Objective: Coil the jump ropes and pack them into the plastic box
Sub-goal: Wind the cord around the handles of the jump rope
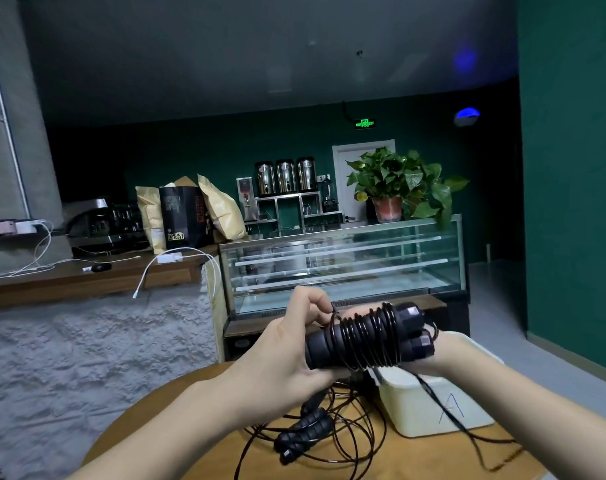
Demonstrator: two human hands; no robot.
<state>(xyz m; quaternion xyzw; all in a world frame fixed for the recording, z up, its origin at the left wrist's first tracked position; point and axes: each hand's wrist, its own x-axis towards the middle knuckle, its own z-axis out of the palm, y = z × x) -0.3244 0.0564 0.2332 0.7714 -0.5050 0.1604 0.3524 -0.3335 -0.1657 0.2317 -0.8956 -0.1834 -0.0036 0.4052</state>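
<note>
I hold a black jump rope [364,336] in the air above the round wooden table [149,407]. Its two handles lie side by side with the thin cord wound around them in several turns. My left hand [287,355] cups the handles' left end from below and pinches the cord's loose end between thumb and forefinger. My right hand [443,355] grips the handles' right end, mostly hidden behind them. A second jump rope [305,431] lies uncoiled on the table below, its black handles together and its cord in loose loops. The white plastic box [429,407] stands at the right.
A loose cord strand [468,431] runs across the box's front and onto the table. Beyond the table are a rough white counter front [87,341], a wooden ledge with cables [87,275] and a glass display case [343,268].
</note>
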